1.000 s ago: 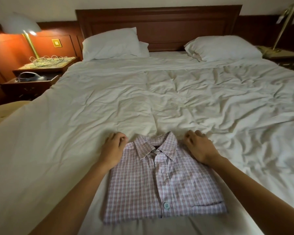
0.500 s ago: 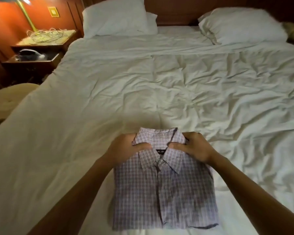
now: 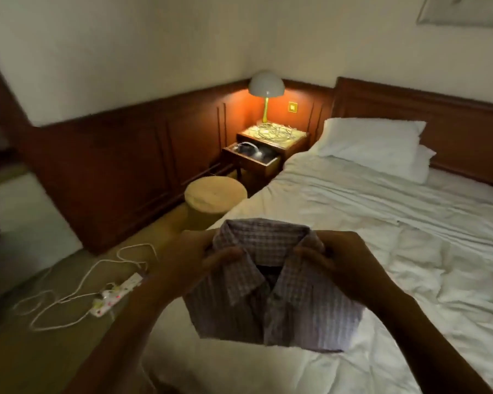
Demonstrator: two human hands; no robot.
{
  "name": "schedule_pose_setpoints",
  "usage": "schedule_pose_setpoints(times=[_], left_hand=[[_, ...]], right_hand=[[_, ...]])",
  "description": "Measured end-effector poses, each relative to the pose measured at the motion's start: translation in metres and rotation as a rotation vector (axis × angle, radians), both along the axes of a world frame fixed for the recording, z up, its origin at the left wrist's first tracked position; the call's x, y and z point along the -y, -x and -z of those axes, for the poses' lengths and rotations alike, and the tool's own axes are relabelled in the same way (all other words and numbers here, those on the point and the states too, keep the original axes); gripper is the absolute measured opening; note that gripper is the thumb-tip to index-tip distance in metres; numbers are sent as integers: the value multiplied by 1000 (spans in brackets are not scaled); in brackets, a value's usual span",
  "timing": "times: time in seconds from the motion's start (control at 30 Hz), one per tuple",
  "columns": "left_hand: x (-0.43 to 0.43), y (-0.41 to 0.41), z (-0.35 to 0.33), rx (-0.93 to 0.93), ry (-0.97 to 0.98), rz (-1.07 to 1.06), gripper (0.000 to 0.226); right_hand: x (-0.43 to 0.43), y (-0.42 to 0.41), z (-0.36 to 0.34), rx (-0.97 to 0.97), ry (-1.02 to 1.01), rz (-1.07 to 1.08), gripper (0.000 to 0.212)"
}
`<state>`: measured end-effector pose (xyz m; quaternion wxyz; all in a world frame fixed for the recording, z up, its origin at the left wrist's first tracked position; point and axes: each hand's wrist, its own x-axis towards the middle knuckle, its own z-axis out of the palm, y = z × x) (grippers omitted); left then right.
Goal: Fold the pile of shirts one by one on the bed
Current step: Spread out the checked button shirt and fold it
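Checked cloth in pale purple and white: the folded shirt (image 3: 276, 308) hangs between the two hands, collar uppermost and buttoned front facing the camera. The left hand (image 3: 194, 260) pinches the collar end on its own side, thumb on the front and fingers curled behind. The right hand (image 3: 345, 265) grips the opposite end the same way.

Below the hands, the shirt's lower edge sits over the near left side of the bed (image 3: 367, 223) and looks clear of the sheet (a dark shadow lies under it). The rumpled white bedding spreads beyond and to the right of the right hand. Far beyond that hand, a white pillow (image 3: 373, 146) lies against the wooden headboard (image 3: 439, 118).

Beyond the left hand stands a round beige stool (image 3: 215, 197). Past it is a bedside cabinet (image 3: 271, 155) with its drawer pulled out, a tangle of pale cable (image 3: 272, 131) on top and a lit lamp (image 3: 266, 86). Left of the left hand, on the floor, lies a power strip (image 3: 117, 294) with loose white cords.
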<state>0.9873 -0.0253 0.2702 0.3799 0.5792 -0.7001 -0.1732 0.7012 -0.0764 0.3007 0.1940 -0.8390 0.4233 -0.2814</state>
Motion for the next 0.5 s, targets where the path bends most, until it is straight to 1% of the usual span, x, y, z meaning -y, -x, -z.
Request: schedule_pose_setpoints(times=[0.03,0.07,0.1,0.13,0.17,0.2,0.27,0.3,0.37,0.4,0.5], left_hand=[[-15,-32,-12,-11,50,-72,43],[-31,-64,-22,1,101,-148,36],[-49,-95,-29,28,139,-225,33],[-65,-118,-35,48,144,-292,34],[-93,-154,-40,71,123,-384,39],[-110,-175,-42,96,103,-435,47],[-161,-231,-42,166,96,-588,63],[-187,-257,-43,182,87,-674,64],[-238,-295,-48,175,29,-840,63],[-263,-309,-50,163,-6,-905,65],[-340,-337,-53,126,-65,-1063,67]], right_hand=[[2,-36,-13,-3,23,-70,55],[4,-73,-21,5,51,-146,56],[4,-110,-29,17,66,-213,50],[3,-139,-32,33,74,-277,39],[-1,-188,-36,43,81,-368,28],[-4,-218,-38,51,86,-429,20],[-20,-302,-38,69,78,-597,13],[-29,-342,-37,60,67,-678,18],[-50,-416,-36,41,46,-825,40],[-62,-450,-35,37,46,-894,44],[-112,-540,-39,13,10,-1114,34]])
